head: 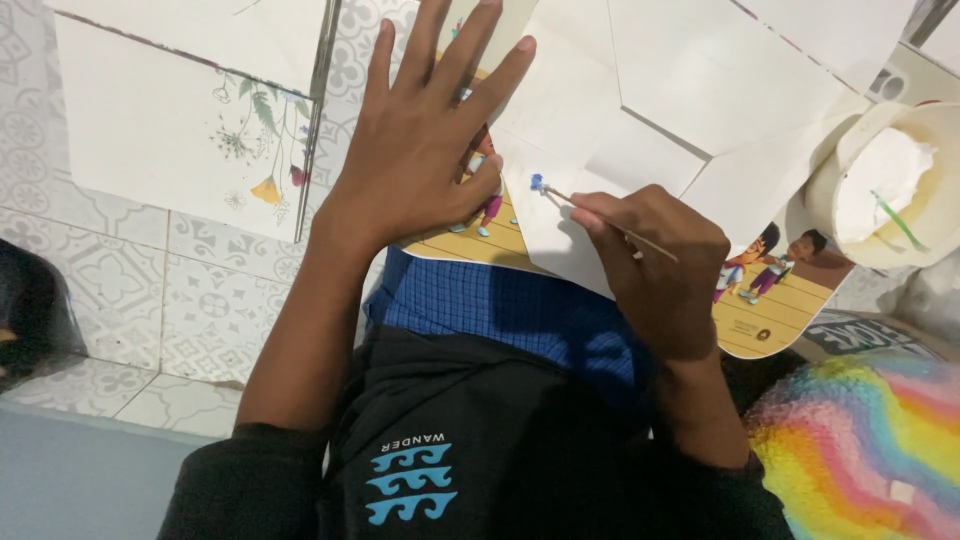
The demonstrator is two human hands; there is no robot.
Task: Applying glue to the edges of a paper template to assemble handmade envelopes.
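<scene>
Patterned white floor tiles (200,310) fill the left of the frame, and the person sits on them with a black garment and a blue checked cloth (500,305) over the lap at bottom centre, nearest the camera. At lower right, just beside the lap, lies a rainbow-coloured fluffy thing (860,450). Above the cloth, a picture book (770,300) with cartoon children on a yellow floor rests across the lap, seemingly as a firm backing for the work. On it lies a folded white paper piece (640,130), shaped like an envelope, its flaps meeting near the upper middle. The left hand (420,150) is spread wide and flat, fingers fanned toward the top of the frame, pressing on the book and the paper's left edge, probably to keep them from sliding. The right hand (655,265), centre right, is closed in a pinch around a thin wooden stick (610,222) whose blue-tipped end touches the paper's lower left flap, held low and slanted like a pen for fine control. Farther off, at upper left, sheets of paper with a printed flower sprig (255,130) lie on the tiles. At the right edge sits a round pot of white paste (880,180), within the right hand's reach.
</scene>
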